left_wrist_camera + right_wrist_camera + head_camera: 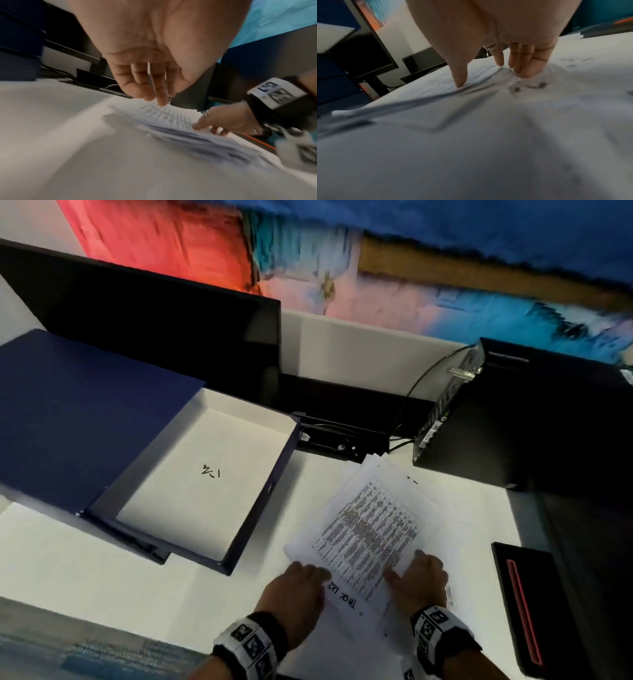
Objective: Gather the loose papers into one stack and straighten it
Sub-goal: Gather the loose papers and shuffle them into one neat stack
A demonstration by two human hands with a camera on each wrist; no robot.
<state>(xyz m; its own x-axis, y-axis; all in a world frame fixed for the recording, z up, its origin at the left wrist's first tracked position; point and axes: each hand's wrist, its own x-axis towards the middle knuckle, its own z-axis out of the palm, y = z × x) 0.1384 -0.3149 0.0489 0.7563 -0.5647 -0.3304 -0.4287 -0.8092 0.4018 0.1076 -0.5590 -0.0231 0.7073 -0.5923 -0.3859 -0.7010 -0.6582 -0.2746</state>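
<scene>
A loose, skewed pile of white papers (371,525) lies on the white table right of centre, its top sheet printed with dense rows of text. My left hand (313,573) rests at the pile's near left edge; in the left wrist view its fingers (160,100) point down and touch the top sheet (164,115). My right hand (409,571) lies on the pile's near right part. In the right wrist view its thumb (459,82) presses the printed sheet and its other fingers (524,73) press sheets (539,94) beside it. Sheet edges fan out unevenly.
An open dark blue box file (274,498) with a white inside stands left of the papers, its lid (68,412) folded back. Behind it stands a black monitor (137,320). A black computer case (531,419) and a black device with a red stripe (524,607) flank the right.
</scene>
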